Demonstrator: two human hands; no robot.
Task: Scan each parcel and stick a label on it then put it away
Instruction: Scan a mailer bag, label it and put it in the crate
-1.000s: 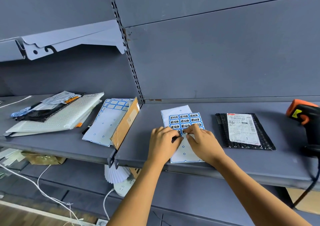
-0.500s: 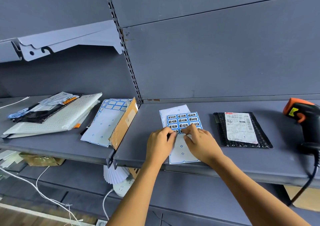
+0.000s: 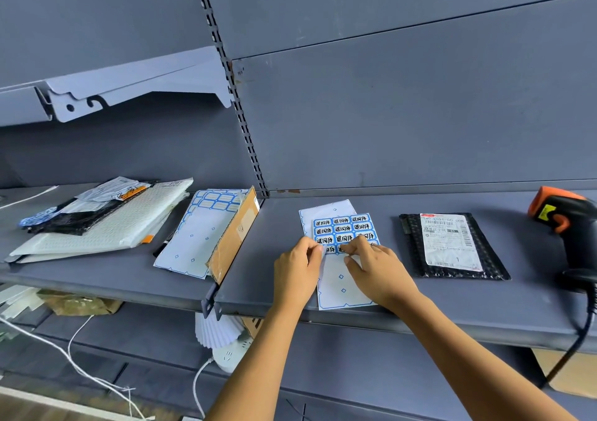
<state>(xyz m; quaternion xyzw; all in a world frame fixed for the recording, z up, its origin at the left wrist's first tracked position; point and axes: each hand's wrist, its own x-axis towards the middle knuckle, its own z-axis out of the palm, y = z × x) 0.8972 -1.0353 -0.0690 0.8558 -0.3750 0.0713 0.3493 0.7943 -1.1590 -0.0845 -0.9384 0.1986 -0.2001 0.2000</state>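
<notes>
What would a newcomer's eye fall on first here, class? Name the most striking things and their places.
At the centre, the left hand and right hand pinch at a white sheet of blue-framed paper labels lying on the grey metal shelf. To its right lies a flat black bubble-wrap parcel with a white shipping slip, and at the far right edge stands an orange-and-black handheld scanner.
</notes>
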